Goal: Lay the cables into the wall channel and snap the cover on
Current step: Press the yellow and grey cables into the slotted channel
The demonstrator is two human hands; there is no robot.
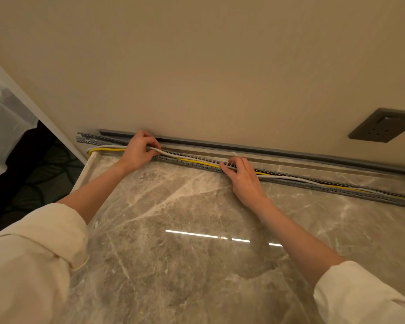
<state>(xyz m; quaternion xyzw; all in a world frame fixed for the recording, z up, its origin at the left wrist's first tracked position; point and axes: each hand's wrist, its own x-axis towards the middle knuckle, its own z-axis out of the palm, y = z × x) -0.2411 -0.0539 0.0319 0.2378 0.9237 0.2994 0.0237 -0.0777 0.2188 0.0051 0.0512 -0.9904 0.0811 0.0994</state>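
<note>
Now both hands are working along a grey slotted cable channel that is lying on the marble countertop, close to the beige wall. The left hand is curling its fingers around the white cable near the channel's left end, holding it just above the slotted wall. The right hand is bending its fingertips down onto the cables further along, pressing them into the trough rather than wrapping around them. A yellow cable is running beside the white one, both sitting partly in the channel between the hands and continuing rightward inside it. At the left end the two cables are looping out over the counter's corner. A solid grey cover strip is lying along the foot of the wall, just behind the channel and apart from it. A dark wall socket is sitting on the wall to the right. Cream sleeves are rolled up on both forearms.
</note>
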